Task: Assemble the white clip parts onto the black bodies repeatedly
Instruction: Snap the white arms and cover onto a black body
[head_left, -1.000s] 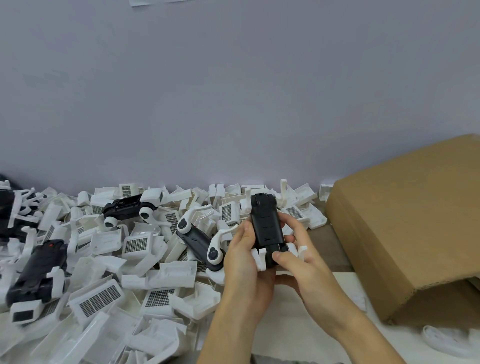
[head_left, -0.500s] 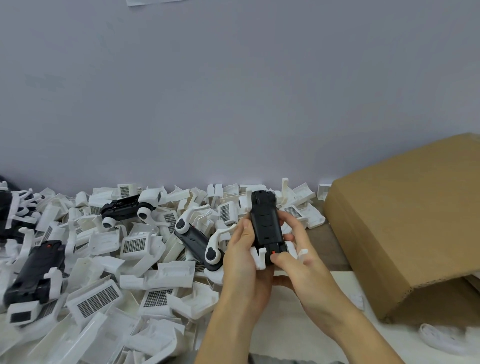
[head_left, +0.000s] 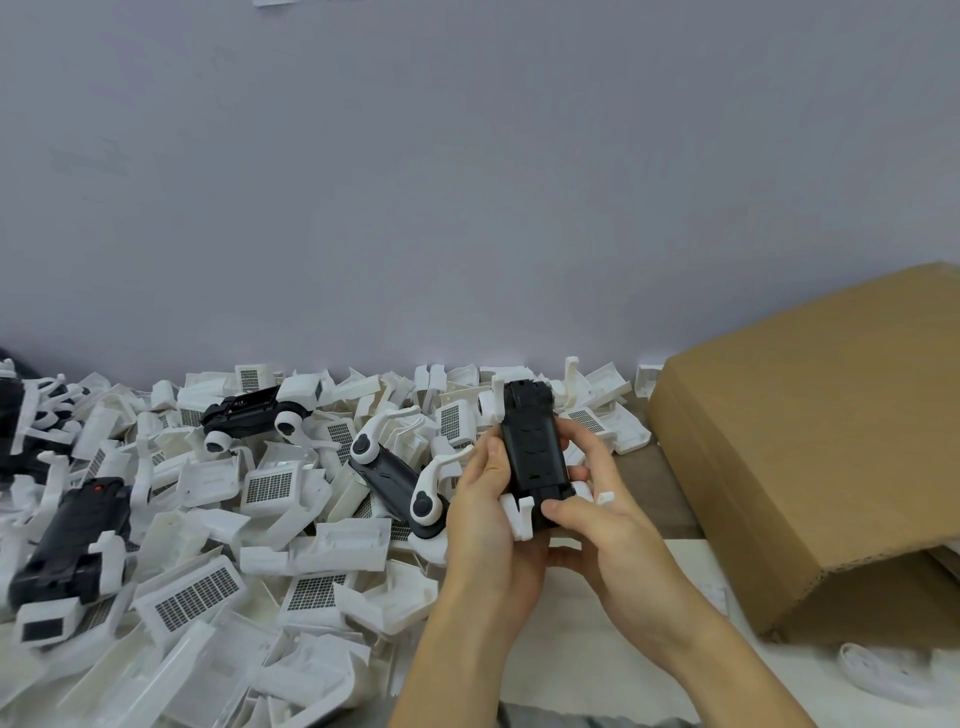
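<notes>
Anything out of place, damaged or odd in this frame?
Nothing stands out. Both hands, left and right, hold one black body upright above the table; white parts lie heaped loosely at left, a cardboard box at right. No damage visible.

Even, diffuse lighting; shadows soft and faint. No glare. Wide-angle distortion bends the frame edges. Slight blur at lower-left corner.

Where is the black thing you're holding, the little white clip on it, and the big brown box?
black body (head_left: 532, 447), head view, middle of its dark top face.
white clip (head_left: 521, 515), head view, on the piece at its near-left corner.
cardboard box (head_left: 810, 441), head view, on its bare top panel.
</notes>
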